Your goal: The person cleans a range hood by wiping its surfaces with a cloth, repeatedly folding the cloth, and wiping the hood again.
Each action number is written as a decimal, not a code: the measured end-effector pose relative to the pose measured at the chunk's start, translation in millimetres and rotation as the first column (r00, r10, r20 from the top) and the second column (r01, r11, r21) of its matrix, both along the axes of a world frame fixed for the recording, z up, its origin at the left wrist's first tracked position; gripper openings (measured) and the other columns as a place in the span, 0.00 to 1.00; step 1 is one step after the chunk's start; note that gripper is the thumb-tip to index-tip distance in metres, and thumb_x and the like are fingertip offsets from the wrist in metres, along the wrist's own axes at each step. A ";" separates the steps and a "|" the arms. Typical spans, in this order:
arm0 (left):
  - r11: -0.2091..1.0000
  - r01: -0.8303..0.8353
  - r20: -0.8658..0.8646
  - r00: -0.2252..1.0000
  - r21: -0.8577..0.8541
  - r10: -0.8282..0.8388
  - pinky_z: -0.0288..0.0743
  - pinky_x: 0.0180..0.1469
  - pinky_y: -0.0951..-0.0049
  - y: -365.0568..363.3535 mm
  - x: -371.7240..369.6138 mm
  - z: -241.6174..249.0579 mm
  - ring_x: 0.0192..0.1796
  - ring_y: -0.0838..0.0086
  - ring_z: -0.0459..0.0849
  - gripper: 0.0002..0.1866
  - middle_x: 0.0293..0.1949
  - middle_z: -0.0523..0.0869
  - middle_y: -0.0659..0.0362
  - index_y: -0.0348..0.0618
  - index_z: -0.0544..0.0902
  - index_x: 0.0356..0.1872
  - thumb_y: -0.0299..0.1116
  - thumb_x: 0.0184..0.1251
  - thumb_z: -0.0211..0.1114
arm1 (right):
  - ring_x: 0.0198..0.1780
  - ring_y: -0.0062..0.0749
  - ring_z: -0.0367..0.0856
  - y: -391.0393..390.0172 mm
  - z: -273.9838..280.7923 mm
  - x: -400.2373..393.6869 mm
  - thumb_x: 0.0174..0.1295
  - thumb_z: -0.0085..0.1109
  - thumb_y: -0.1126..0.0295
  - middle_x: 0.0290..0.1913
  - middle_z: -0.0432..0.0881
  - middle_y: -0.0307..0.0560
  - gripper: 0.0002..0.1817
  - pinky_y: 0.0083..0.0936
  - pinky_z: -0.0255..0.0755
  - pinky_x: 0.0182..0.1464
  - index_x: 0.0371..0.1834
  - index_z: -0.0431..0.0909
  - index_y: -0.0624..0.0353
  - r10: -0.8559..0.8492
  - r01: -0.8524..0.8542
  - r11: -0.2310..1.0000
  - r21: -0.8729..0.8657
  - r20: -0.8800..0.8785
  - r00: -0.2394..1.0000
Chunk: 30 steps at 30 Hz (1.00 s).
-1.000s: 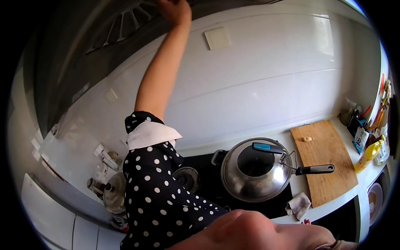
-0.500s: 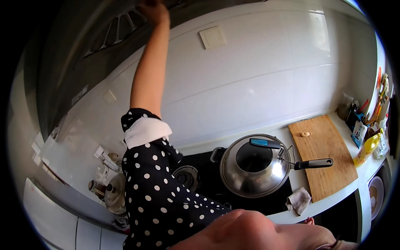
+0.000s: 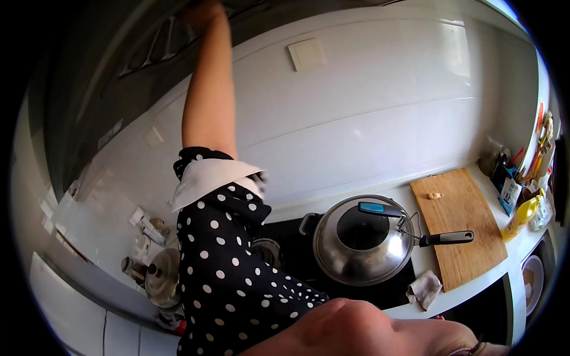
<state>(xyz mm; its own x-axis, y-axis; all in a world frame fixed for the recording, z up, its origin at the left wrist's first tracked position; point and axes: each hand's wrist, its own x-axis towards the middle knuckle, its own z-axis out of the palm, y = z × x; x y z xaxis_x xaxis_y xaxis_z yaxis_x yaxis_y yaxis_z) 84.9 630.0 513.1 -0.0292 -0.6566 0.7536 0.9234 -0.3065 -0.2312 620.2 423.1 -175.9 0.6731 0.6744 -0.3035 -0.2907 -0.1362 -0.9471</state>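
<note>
Reaching up to the hood (image 3: 71,101), the left hand (image 3: 202,13) is blurred: opening and hold cannot be told. Packet (image 3: 509,194) lettering is unreadable.

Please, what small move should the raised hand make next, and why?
Perhaps the raised hand should settle lightly on the range hood: it reaches up there, shadow hides any contact, and the pan has its lid on.

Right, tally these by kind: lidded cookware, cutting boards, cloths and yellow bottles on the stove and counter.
Lidded cookware: 2 (long-handled pan, pot with a black knob)
Cutting board: 1
Cloth: 1
Yellow bottle: 1
Total: 5
</note>
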 end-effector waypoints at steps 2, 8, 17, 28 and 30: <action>0.978 -0.169 0.152 0.971 -0.123 0.187 0.70 0.42 0.61 19.4 20.0 -25.2 0.39 0.57 0.77 0.12 0.33 0.78 0.47 0.28 0.73 0.37 0.27 0.56 0.60 | 0.35 0.27 0.77 2.1 -6.8 -4.9 0.62 0.46 0.73 0.36 0.80 0.45 0.12 0.19 0.71 0.38 0.44 0.75 0.67 0.007 -0.007 1.000 0.017 0.011 1.000; 0.682 -0.716 -0.516 0.645 -0.151 0.564 0.71 0.37 0.67 -11.1 2.1 -67.2 0.38 0.63 0.77 0.08 0.34 0.78 0.50 0.34 0.73 0.37 0.27 0.59 0.58 | 0.35 0.28 0.77 13.7 0.5 -15.7 0.62 0.46 0.73 0.36 0.80 0.46 0.11 0.20 0.71 0.38 0.43 0.75 0.67 0.033 -0.035 0.999 0.018 0.087 0.996; -0.001 -0.999 -0.681 0.035 -0.052 0.731 0.72 0.47 0.67 -135.1 -84.7 1.0 0.47 0.61 0.75 0.13 0.48 0.77 0.57 0.48 0.75 0.48 0.28 0.63 0.52 | 0.35 0.31 0.77 36.8 -23.3 -38.4 0.61 0.47 0.73 0.35 0.80 0.47 0.11 0.22 0.71 0.38 0.42 0.76 0.67 0.153 -0.156 0.988 0.014 0.150 0.977; -0.268 -0.961 -0.663 -0.158 -0.067 0.732 0.73 0.48 0.72 -141.4 -76.1 7.4 0.51 0.65 0.74 0.08 0.50 0.75 0.58 0.40 0.77 0.39 0.27 0.61 0.53 | 0.34 0.34 0.77 42.0 -48.0 -59.3 0.60 0.48 0.74 0.35 0.80 0.49 0.10 0.25 0.71 0.39 0.40 0.76 0.67 0.213 -0.228 0.974 0.019 0.291 0.933; -0.220 -0.971 -0.622 -0.231 0.095 0.748 0.74 0.48 0.74 -160.7 -84.7 -7.2 0.51 0.68 0.74 0.07 0.50 0.75 0.58 0.40 0.78 0.36 0.27 0.59 0.54 | 0.34 0.34 0.77 38.3 -75.3 -54.3 0.60 0.48 0.74 0.35 0.80 0.49 0.10 0.25 0.72 0.39 0.40 0.76 0.67 0.213 -0.232 0.973 0.019 0.323 0.922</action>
<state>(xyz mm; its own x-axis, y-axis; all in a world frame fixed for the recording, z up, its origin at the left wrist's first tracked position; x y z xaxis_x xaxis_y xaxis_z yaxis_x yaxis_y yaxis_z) 0.2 469.2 505.9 0.5945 0.5944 0.5415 0.0998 0.6137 -0.7832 565.9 461.4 -251.2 0.5584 0.8276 -0.0569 0.0568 -0.1066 -0.9927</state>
